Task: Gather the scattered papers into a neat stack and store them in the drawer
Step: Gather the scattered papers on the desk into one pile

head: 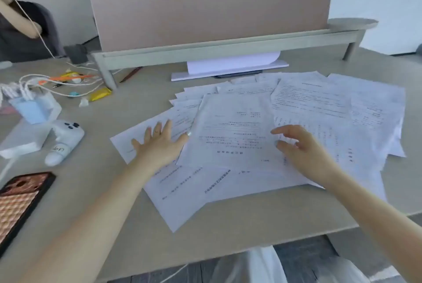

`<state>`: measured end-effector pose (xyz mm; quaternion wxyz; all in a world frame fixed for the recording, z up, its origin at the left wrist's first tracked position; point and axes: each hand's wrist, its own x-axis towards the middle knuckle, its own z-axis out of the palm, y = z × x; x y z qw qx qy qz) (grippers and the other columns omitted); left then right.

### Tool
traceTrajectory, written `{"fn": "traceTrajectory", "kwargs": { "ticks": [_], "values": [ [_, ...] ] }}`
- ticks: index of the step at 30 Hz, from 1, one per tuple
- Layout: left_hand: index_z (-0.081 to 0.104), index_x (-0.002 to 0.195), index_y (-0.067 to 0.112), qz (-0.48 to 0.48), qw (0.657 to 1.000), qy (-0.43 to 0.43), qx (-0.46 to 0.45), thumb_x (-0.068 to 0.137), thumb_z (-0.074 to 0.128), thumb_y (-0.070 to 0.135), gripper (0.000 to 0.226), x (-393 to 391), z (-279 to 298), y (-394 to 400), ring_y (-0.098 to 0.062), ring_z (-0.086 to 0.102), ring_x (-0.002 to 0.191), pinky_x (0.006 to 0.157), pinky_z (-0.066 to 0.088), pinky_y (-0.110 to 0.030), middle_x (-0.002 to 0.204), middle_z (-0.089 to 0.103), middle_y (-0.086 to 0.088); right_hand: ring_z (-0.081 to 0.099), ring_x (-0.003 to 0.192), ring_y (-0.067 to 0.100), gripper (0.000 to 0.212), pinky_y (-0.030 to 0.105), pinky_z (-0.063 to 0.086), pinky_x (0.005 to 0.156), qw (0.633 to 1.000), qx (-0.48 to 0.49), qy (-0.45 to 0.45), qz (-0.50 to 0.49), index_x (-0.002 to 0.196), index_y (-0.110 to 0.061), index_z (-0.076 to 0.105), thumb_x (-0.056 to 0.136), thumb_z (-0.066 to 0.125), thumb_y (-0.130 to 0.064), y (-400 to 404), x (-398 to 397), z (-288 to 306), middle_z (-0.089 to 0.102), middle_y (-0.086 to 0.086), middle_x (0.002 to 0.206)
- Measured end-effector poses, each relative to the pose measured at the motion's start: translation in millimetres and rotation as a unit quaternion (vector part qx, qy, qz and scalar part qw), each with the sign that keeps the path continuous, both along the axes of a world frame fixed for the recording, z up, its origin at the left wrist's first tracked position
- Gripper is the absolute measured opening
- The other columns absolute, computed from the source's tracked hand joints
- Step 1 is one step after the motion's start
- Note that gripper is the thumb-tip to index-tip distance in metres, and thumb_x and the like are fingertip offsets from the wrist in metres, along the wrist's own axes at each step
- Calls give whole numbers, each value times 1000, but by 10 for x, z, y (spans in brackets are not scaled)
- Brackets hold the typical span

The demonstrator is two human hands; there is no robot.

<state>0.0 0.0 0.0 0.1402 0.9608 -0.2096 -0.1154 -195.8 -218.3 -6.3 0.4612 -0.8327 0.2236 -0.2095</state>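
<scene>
Several printed white papers (235, 127) lie scattered and overlapping across the middle and right of the beige desk (141, 232). My left hand (159, 143) lies flat, fingers spread, on the leftmost sheets. My right hand (299, 148) hovers just over the centre of the pile, fingers curled and apart, holding nothing. No drawer is in view.
A phone in a patterned case (20, 203) lies at the front left. A white device (65, 141), a blue pack (34, 109) and tangled cables (57, 84) crowd the left. A pink divider on a shelf riser (212, 52) closes the back. A person sits far left.
</scene>
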Motion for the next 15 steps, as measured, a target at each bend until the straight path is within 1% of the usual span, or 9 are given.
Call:
{"fn": "traceTrajectory", "kwargs": {
  "ticks": [2,4,5,7,8,10,13,15],
  "values": [
    [-4,151,32,15,999,0,36,87,17,69,76,28,-63,104,-20,-8,149,114,-2,-57,162,-8,4,48,99,15,21,25,36,79,999,-46,13,-1,102,-34,57,91,53,-16,32,85,-8,47,-7,126],
    [-2,151,31,14,997,-12,70,86,15,69,77,88,-165,136,-18,-6,149,115,2,-57,162,-6,5,46,99,15,24,26,34,82,996,-82,45,-6,112,-29,57,91,53,-18,26,182,-12,46,-5,134],
    [-1,151,31,6,997,-21,72,86,15,69,77,112,-207,101,-17,-6,149,115,3,-56,162,-6,5,47,105,16,28,28,34,86,993,-106,59,-12,118,-25,56,90,53,-19,4,242,-19,45,-5,137],
    [1,151,31,-10,997,-38,65,87,15,68,76,156,-241,-24,-15,-5,149,116,3,-53,162,-4,5,44,124,21,35,35,32,101,983,-155,90,-25,126,-24,52,90,53,-23,-50,369,-23,40,-4,144],
    [1,151,30,-20,997,-46,57,88,16,67,75,196,-234,-109,-15,-5,149,117,3,-51,162,-4,4,38,132,21,39,39,27,109,978,-174,108,-27,129,-25,50,90,52,-27,-95,457,-12,37,-5,148],
    [1,152,29,-50,996,-55,41,90,17,64,72,280,-229,-278,-14,-4,149,118,2,-46,162,-3,4,23,142,21,46,45,14,117,966,-204,157,-24,137,-27,41,91,47,-35,-206,661,-11,28,-5,154],
    [0,152,29,-92,995,-49,1,90,21,63,73,430,-240,-514,-11,-4,149,119,1,-38,162,-3,6,2,148,19,60,50,0,118,939,-235,252,-1,145,-32,23,91,37,-52,-386,999,-30,8,-8,160],
    [0,152,30,-118,992,-37,-37,91,25,62,73,532,-237,-641,-8,-4,149,120,1,-35,162,-3,7,-3,148,19,65,51,-3,117,927,-246,283,2,147,-34,16,89,32,-59,-461,1153,-53,1,-9,160]
  ]
}}
